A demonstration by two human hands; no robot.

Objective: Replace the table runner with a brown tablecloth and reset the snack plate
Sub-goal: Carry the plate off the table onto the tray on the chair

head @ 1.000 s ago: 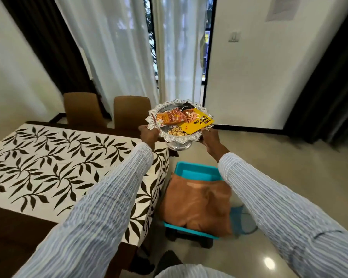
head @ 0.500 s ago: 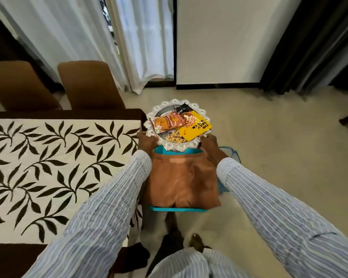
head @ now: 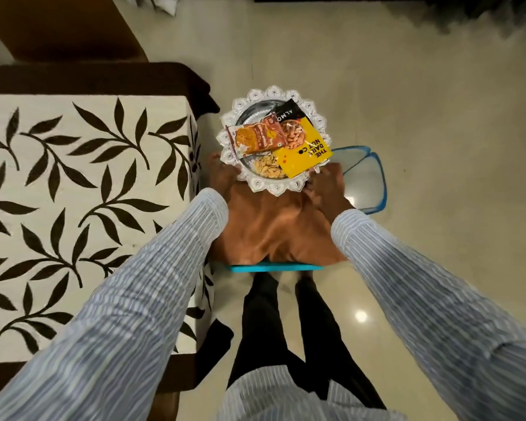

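Our snack plate (head: pixel 274 141) hangs off the worktop's (head: pixel 88 80) right end, above the floor and the far edge of the brown tablecloth (head: pixel 274 226) on the blue stool. Our left hand (head: pixel 222 174) and right hand (head: pixel 325 186) grip its near rim from opposite sides, fingers curled beneath. The leaf-print runner (head: pixel 82 208) covers the worktop.

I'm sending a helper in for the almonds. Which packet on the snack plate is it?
Right of the leaf-print table runner, both hands hold the silver scalloped snack plate. The almond packet lies on its right side, yellow with a black end, unlike the orange packet beside it.
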